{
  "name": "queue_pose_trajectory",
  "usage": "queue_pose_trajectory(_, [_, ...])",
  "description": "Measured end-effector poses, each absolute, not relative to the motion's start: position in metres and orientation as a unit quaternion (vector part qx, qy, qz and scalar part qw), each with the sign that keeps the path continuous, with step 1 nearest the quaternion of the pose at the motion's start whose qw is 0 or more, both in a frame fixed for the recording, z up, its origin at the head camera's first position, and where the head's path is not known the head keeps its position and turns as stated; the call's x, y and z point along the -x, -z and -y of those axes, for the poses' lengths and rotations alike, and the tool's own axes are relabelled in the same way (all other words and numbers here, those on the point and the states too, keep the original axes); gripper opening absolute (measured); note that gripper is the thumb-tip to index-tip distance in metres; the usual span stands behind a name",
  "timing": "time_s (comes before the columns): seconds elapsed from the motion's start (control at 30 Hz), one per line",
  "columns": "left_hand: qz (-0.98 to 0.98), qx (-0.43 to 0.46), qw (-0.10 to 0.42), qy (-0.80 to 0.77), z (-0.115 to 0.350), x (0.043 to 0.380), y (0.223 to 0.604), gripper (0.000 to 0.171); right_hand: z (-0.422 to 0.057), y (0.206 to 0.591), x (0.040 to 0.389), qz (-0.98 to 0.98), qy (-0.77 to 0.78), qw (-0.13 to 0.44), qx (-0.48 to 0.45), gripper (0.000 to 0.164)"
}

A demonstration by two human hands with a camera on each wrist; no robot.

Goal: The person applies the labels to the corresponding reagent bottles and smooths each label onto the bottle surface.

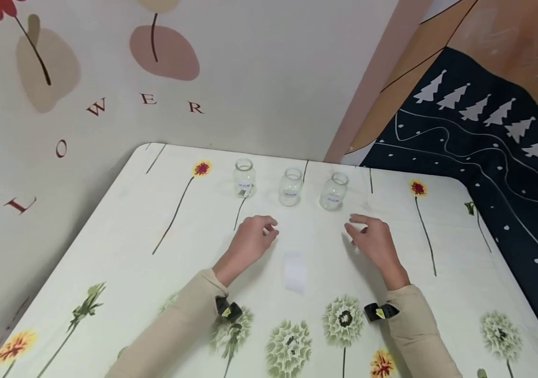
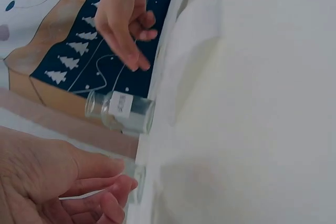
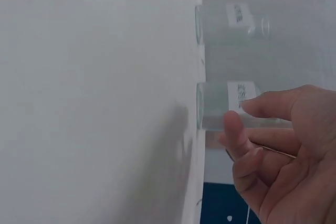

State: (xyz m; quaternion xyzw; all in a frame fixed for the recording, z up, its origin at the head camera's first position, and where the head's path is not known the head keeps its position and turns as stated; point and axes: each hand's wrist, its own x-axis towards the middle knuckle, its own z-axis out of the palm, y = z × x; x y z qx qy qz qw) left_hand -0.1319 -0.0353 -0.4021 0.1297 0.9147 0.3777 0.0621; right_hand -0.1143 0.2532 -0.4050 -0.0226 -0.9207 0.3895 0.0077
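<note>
Three small clear glass jars stand in a row toward the far side of the table: a left jar (image 1: 244, 177), a middle jar (image 1: 290, 187) and a right jar (image 1: 333, 191). Each is lidless and has a small white printed label. My left hand (image 1: 252, 235) hovers in front of the left and middle jars, fingers loosely bent around nothing visible. In front of the right jar is my right hand (image 1: 372, 236), thumb and index finger apart, touching no jar in the head view. A curled white strip (image 1: 295, 271), seemingly paper, lies between the forearms.
The table (image 1: 122, 210) wears a white cover printed with flowers. Behind it stands a pale wall (image 1: 269, 79) with printed letters, and a dark blue hanging (image 1: 439, 136) with white trees is at the right.
</note>
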Motion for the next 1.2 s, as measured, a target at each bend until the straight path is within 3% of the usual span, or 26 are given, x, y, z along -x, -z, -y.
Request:
queue_pose_trajectory(0.27, [-0.902, -0.106, 0.079, -0.411, 0.057, 0.101, 0.407, 0.015, -0.219, 0.410, 0.083, 0.915, -0.400, -0.033, -0.033, 0.032])
queue_pose_trajectory(0.57, [-0.894, -0.148, 0.095, -0.413, 0.045, 0.090, 0.411, 0.016, -0.171, 0.414, 0.084, 0.908, -0.407, -0.072, -0.069, 0.028])
queue_pose_trajectory(0.8, [-0.892, -0.165, 0.104, -0.408, 0.042, 0.087, 0.413, 0.021, -0.154, 0.416, 0.084, 0.905, -0.412, -0.072, -0.085, 0.025])
queue_pose_trajectory(1.2, [-0.901, -0.169, 0.101, -0.387, 0.045, 0.095, 0.415, 0.037, -0.140, 0.418, 0.088, 0.903, -0.411, -0.059, -0.107, 0.038])
